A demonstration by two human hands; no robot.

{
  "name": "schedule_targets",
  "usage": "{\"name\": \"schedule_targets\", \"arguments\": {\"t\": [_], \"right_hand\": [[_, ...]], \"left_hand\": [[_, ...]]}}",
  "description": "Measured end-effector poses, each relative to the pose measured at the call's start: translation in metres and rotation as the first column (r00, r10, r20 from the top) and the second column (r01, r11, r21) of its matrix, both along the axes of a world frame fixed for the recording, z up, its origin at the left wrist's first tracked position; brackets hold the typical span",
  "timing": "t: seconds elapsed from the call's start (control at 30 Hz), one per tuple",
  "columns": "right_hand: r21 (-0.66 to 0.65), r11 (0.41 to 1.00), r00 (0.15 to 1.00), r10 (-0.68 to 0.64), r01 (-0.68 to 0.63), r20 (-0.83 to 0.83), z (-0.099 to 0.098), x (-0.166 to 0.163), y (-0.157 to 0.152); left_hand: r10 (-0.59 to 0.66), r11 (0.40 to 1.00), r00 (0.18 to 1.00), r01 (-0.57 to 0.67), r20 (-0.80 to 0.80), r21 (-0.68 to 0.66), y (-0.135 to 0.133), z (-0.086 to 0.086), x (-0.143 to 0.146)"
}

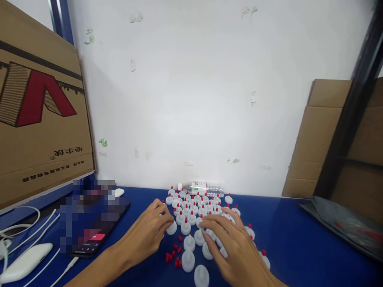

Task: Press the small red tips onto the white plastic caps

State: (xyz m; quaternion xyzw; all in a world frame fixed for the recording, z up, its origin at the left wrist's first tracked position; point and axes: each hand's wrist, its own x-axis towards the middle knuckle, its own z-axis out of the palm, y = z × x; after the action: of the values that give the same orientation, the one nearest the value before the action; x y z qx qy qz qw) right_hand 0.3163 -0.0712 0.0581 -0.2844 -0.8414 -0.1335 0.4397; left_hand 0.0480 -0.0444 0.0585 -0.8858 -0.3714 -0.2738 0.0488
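Observation:
Several white plastic caps with red tips stand in a cluster on the blue table. A few caps without tips and several loose red tips lie nearer to me. My left hand is curled, its fingertips pinching a white cap at the cluster's left edge. My right hand lies over the caps on the right with fingers stretched out and slightly bent, fingertips touching caps near the middle.
A clear water bottle lies on its side behind the caps against the white wall. A phone, white cables and a white power bank sit at left. Cardboard boxes stand at left and right; a dark bag at right.

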Motion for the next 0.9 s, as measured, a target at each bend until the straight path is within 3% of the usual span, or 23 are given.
{"name": "schedule_targets", "arguments": {"t": [0.23,0.43,0.63,0.9], "right_hand": [[-0.034,0.999,1.000,0.015,-0.015,0.010,-0.004,-0.003,0.001],[-0.068,0.997,1.000,0.024,-0.025,-0.015,-0.008,-0.003,0.001],[-0.090,0.996,1.000,0.025,-0.026,-0.017,-0.011,-0.003,0.002],[-0.095,0.995,1.000,0.029,-0.029,0.005,-0.013,-0.002,0.003]], "left_hand": [[0.018,0.998,0.998,-0.021,-0.065,-0.053,-0.001,-0.008,0.002],[0.043,0.998,0.999,-0.043,-0.011,-0.034,-0.002,-0.011,0.006],[0.090,0.994,0.990,-0.096,-0.110,-0.053,-0.001,-0.013,0.010],[0.055,0.998,0.991,-0.059,-0.123,-0.034,0.004,-0.019,0.014]]}}
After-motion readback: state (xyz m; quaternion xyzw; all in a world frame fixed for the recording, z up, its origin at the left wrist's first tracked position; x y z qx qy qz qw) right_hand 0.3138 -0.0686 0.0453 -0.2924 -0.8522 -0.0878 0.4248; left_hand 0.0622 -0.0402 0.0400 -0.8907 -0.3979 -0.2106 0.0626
